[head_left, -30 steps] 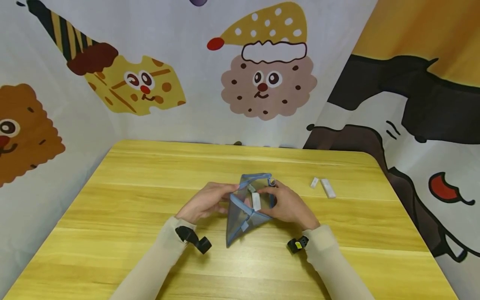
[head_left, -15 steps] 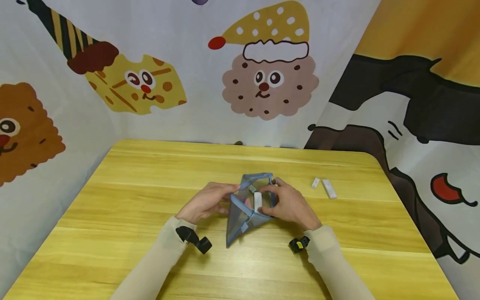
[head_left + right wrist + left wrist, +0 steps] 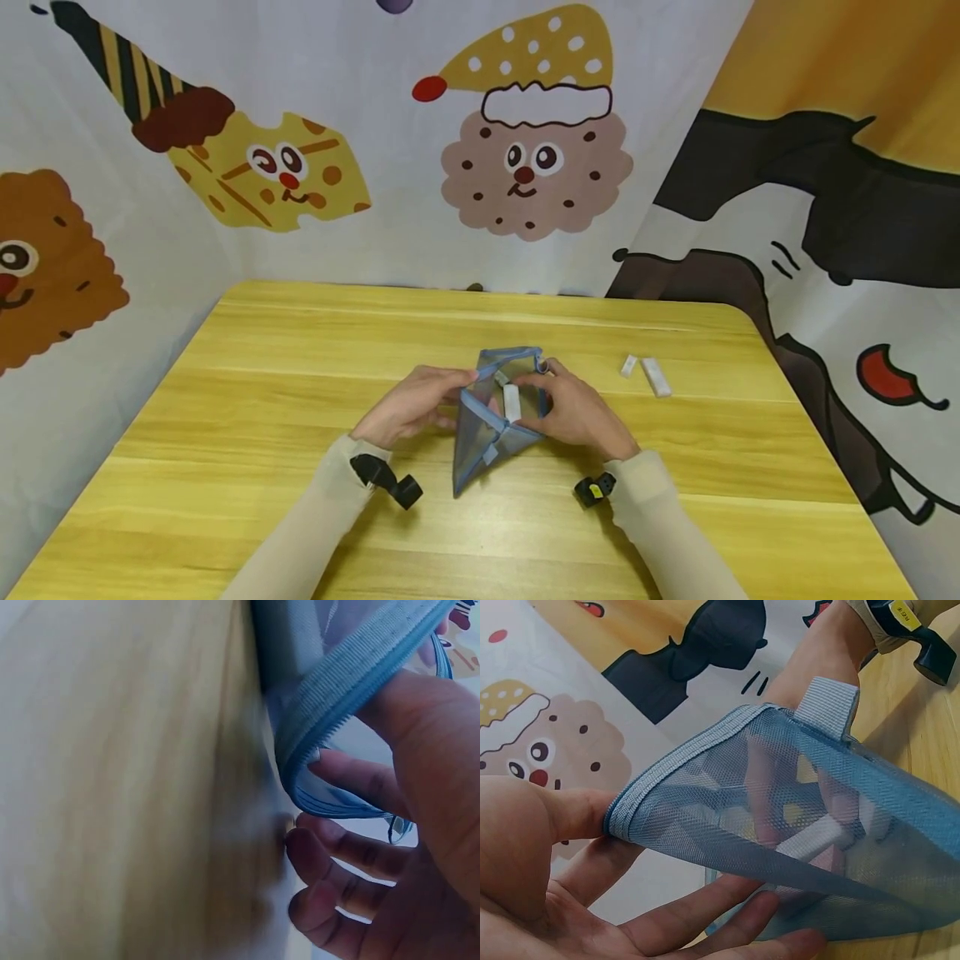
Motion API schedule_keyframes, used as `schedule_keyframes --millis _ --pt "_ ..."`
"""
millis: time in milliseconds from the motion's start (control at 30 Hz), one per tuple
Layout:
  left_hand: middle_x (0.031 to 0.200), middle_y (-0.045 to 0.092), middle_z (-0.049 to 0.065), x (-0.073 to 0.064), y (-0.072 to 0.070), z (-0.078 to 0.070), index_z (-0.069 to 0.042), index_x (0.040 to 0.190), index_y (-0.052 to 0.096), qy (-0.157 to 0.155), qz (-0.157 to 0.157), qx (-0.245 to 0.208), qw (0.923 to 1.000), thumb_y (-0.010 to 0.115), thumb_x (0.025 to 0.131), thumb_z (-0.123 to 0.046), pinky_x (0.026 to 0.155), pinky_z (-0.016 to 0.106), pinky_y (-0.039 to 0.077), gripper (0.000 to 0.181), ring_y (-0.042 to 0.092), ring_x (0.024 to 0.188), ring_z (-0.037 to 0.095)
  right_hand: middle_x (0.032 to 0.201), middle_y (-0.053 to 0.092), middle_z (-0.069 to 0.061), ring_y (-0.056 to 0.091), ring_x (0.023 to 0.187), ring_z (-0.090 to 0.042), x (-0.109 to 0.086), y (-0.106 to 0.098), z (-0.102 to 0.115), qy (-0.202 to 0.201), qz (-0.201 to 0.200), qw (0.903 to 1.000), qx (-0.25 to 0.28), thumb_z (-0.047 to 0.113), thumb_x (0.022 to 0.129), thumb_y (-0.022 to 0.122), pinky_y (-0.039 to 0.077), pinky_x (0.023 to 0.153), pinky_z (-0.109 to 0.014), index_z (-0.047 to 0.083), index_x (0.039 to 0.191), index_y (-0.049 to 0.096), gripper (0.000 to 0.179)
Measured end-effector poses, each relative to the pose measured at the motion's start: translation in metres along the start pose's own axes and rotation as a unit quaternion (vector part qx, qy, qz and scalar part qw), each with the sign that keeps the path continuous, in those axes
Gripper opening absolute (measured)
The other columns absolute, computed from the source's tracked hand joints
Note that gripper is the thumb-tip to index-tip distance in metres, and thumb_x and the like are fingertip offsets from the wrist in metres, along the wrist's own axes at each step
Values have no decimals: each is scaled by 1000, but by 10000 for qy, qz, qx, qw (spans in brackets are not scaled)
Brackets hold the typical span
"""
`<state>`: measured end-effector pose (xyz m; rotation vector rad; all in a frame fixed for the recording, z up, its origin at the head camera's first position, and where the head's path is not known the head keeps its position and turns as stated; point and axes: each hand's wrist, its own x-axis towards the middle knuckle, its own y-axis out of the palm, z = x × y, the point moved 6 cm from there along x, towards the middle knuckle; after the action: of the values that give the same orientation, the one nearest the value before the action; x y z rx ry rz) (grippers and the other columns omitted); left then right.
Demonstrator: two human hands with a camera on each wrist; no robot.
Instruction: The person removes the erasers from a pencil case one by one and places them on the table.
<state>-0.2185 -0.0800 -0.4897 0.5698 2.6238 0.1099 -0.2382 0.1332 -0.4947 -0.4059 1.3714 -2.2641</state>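
Observation:
A blue-grey mesh zip pouch stands on the table with its zipped mouth spread. My left hand pinches the pouch's edge between thumb and forefinger; its other fingers lie against the mesh in the left wrist view. My right hand has thumb and forefinger inside the mouth, pinching a white rectangular block by its two ends. Its remaining fingers stay outside, below the zip edge. Within the pouch also lie a pink piece and a small grey-green piece, partly hidden.
Two white blocks lie on the wooden table right of the pouch: a small one and a longer one. A printed cartoon curtain hangs behind the table.
Both hands and the pouch stay nearly in place. The right thumb and forefinger remain at the white block's ends; the view shifts slightly.

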Motion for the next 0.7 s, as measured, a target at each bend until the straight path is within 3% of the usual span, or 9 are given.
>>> schedule_keyframes --millis 333,433,600,700 --pt "129 67 20 1 0 0 0 131 68 34 17 141 9999 62 102 -36 86 41 61 47 68 108 22 133 60 -5 64 95 -17 -1 -6 1 -81 -510 9985 -173 52 74 89 57 79 -37 21 127 73 63" --pt "131 67 19 1 0 0 -1 130 69 49 26 245 9997 61 103 -36 86 40 61 45 70 105 20 137 58 -5 66 99 -21 -1 -12 0 -82 -620 9980 -25 52 74 88 58 82 -42 21 128 72 64" --pt "131 67 20 1 0 0 0 130 68 62 29 230 9997 60 104 -35 85 40 61 45 70 102 19 151 52 -8 63 121 -31 -3 -21 -2 -17 -699 9970 325 50 75 88 57 93 -51 23 128 71 63" --pt "129 68 21 1 -1 0 1 130 68 40 -27 138 9999 62 103 -36 86 39 61 47 70 103 19 152 51 -9 66 116 -30 -4 -25 -1 17 -698 9963 501 50 76 88 58 89 -47 23 127 71 61"
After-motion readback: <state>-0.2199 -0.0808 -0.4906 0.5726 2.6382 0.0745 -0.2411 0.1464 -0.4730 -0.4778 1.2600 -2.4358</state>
